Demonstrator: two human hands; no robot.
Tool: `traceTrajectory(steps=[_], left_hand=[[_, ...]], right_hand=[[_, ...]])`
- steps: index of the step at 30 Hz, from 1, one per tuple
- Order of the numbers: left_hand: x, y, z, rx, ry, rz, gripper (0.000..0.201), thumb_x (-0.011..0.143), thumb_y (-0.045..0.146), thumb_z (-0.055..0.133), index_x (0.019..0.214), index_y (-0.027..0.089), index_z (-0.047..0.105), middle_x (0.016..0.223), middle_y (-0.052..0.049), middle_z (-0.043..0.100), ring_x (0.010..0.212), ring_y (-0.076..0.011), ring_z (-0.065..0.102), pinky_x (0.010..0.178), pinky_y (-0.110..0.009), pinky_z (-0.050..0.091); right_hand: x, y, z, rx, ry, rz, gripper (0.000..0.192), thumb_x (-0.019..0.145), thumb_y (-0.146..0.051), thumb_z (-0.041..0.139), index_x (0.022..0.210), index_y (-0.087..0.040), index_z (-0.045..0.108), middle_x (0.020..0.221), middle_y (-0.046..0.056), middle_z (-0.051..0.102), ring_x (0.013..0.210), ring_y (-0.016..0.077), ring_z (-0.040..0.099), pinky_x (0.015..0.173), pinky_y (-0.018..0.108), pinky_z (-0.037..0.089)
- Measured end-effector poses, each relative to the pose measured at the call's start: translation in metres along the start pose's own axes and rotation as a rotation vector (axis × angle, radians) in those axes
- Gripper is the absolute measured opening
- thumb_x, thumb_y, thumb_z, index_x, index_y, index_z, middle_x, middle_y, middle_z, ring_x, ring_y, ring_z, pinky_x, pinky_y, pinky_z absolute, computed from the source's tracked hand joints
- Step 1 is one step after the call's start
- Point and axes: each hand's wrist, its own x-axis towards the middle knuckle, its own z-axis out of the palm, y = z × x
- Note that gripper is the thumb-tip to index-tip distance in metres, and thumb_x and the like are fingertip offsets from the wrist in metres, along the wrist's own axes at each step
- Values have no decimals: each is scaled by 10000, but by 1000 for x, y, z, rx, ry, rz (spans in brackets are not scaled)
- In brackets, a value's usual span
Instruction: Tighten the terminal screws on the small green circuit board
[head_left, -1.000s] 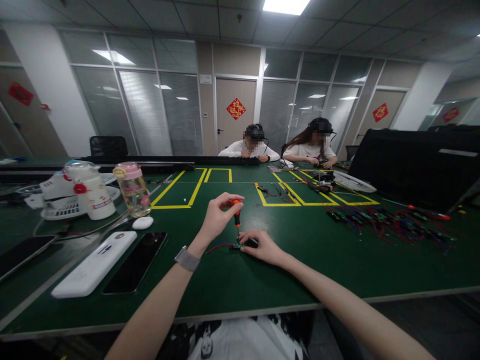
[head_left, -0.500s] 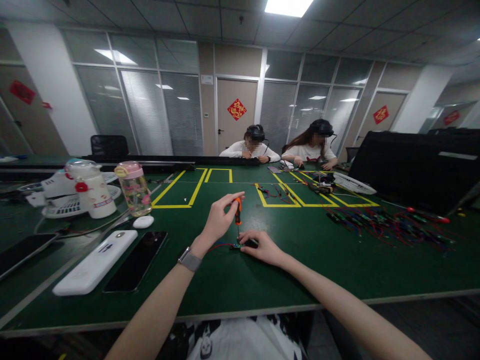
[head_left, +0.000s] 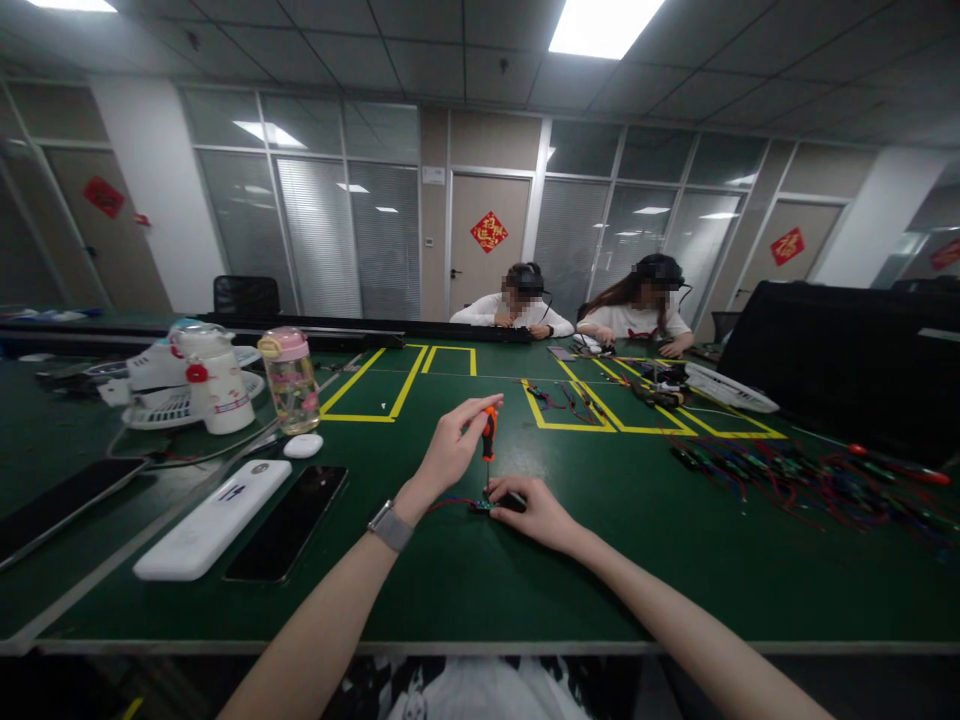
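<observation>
My left hand (head_left: 450, 450) pinches the orange handle of a small screwdriver (head_left: 489, 432), held upright with its tip down on a small circuit board (head_left: 480, 506) on the green table (head_left: 600, 560). My right hand (head_left: 534, 508) lies flat on the table and presses on the board's black part from the right. Thin red and blue wires (head_left: 450, 501) run left from the board under my left wrist, which wears a grey watch (head_left: 390, 526).
A white power bank (head_left: 214, 518) and a black phone (head_left: 289, 520) lie at the left, with a pink-lidded bottle (head_left: 291, 380) and white jar (head_left: 214, 378) behind. A pile of coloured wires (head_left: 787, 478) lies at the right. Two people sit at the far side.
The view has tilted and shifted slightly, so everything sits a little lower and to the right. My left fingers have turned on the screwdriver handle; my right hand stays on the board.
</observation>
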Motion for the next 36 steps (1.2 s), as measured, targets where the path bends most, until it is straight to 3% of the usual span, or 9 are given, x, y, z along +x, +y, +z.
traceTrajectory(steps=[5,10,15,19,25,28,33,36], left_hand=[[1,3,1,-38,24,-36,279,910,228,505,1131,192,672,1026,-68,677,950,-171,639,837,-274,502],[0,6,2,23,96,-23,200,825,274,645,991,199,728,877,-34,578,805,-139,584,709,-233,493],[0,5,1,-12,15,-23,318,935,259,456,1173,219,663,1083,-64,617,1006,-170,592,896,-287,467],[1,4,1,-99,-40,-44,347,939,242,439,1234,208,618,1148,-75,658,1111,-199,587,984,-339,442],[0,4,3,-75,28,-40,232,844,276,614,1038,191,709,923,-53,639,839,-160,621,759,-271,519],[0,4,3,7,76,-13,203,823,295,652,991,207,724,900,-37,585,816,-144,591,723,-247,503],[0,4,3,-24,-14,0,320,948,263,445,1196,227,644,1120,-67,631,1050,-178,595,951,-312,455],[0,4,3,-124,-57,-38,344,943,247,450,1250,211,602,1149,-74,660,1130,-196,585,1012,-344,431]], right_hand=[[0,-3,-1,-17,-13,2,89,750,-175,706,838,-167,710,1026,112,721,1051,252,654,957,417,485],[-1,-5,-2,-4,-25,4,82,757,-185,698,837,-168,705,1032,110,719,1064,256,650,959,416,485],[0,-4,-2,-13,-25,5,77,755,-181,695,829,-169,712,1019,106,722,1068,257,648,966,419,478],[0,-3,-2,-12,-21,2,88,755,-197,701,837,-168,715,1017,109,723,1055,257,654,958,420,485],[0,-4,-2,-9,-23,15,86,754,-196,705,837,-174,710,1035,113,720,1068,263,648,970,439,479],[0,-5,-2,-14,-25,12,77,754,-188,704,830,-176,708,1032,109,721,1063,260,649,965,438,481],[0,-5,-2,-8,-21,-5,74,752,-167,703,825,-172,713,1010,105,726,1041,248,657,958,415,485],[0,-5,-2,-7,-18,-7,80,752,-173,707,831,-169,713,1009,105,725,1040,246,658,958,409,484]])
